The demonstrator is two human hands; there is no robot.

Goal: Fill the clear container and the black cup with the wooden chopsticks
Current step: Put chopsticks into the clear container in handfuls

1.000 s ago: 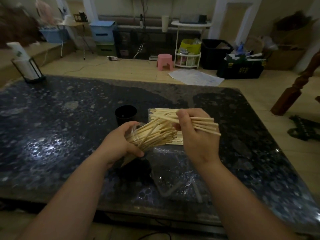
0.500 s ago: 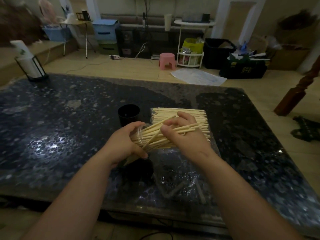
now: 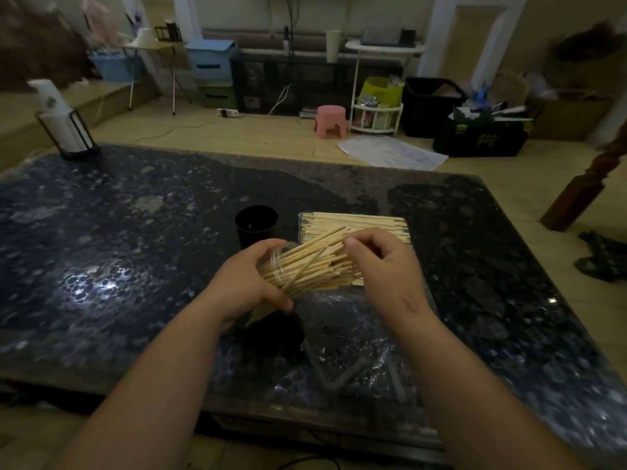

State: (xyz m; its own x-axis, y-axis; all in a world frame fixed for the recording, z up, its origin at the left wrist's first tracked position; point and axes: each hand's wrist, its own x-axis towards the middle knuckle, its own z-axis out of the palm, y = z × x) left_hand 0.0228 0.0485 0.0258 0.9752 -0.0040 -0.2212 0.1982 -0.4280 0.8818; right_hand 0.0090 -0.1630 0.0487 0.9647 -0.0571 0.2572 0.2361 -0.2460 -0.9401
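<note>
My left hand (image 3: 246, 283) grips the clear container (image 3: 275, 264), tilted on its side with its mouth to the right, above the table. A thick bundle of wooden chopsticks (image 3: 315, 264) sticks out of it. My right hand (image 3: 386, 269) lies over the bundle's free ends, fingers loosely bent and thumb at the top sticks; no firm grip shows. The black cup (image 3: 256, 223) stands upright just behind my left hand, and I see nothing in it. More chopsticks (image 3: 359, 221) lie in a flat row on their plastic wrapper behind my right hand.
Crumpled clear plastic wrap (image 3: 353, 344) lies on the dark speckled table (image 3: 118, 252) below my hands. A tissue holder (image 3: 66, 130) stands at the far left corner. A dark shape (image 3: 276, 334) sits under my left hand. A wooden post (image 3: 576, 195) rises beyond the table's right edge.
My right hand carried a handful of chopsticks left and pushed them into the container. It now lies looser over their ends. My left hand kept hold of the container.
</note>
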